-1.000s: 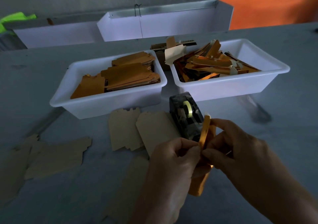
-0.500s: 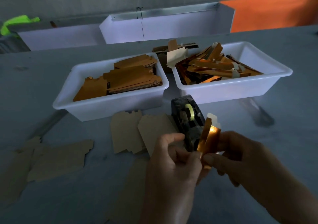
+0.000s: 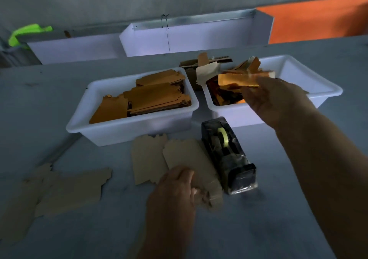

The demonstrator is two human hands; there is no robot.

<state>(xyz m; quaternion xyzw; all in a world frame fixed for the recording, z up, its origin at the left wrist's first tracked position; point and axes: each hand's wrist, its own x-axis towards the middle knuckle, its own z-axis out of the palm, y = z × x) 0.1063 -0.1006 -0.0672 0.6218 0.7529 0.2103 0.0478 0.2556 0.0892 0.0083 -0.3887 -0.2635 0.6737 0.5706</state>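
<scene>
Head view, dim light, grey desk (image 3: pixel 39 109). The right hand (image 3: pixel 274 97) reaches to the upper right of the frame and pinches a gold folded piece (image 3: pixel 239 79) by one end. The piece lies roughly level, held just above the heap of folded gold pieces (image 3: pixel 223 97) in the right white tub (image 3: pixel 318 83); contact with the heap cannot be told. The left hand (image 3: pixel 175 189) is low at centre frame, well apart from the right. Its fingers curl at the near end of a tan card blank (image 3: pixel 189 159) that lies flat on the desk. That spot is blurred, so I cannot tell whether the fingers grip the blank or only rest on it. A black tape dispenser (image 3: pixel 229 155) sits just right of this blank, touching or nearly touching its edge, with a pale yellow roll showing on top. A second tan blank (image 3: pixel 147 159) lies just left of the first, partly under it. More tan blanks (image 3: pixel 69 191) lie spread at the lower left. The left white tub (image 3: pixel 83 119) at centre left holds flat gold blanks (image 3: pixel 155 97), stacked and overlapping. Both tubs stand side by side, a narrow gap between them. Behind them, loose card scraps (image 3: pixel 203 65) lie on the desk. A long white trough (image 3: pixel 199 37) runs across the back; an orange panel (image 3: pixel 318 19) shows at the upper right and a bright green object (image 3: pixel 27 32) at the upper left.
</scene>
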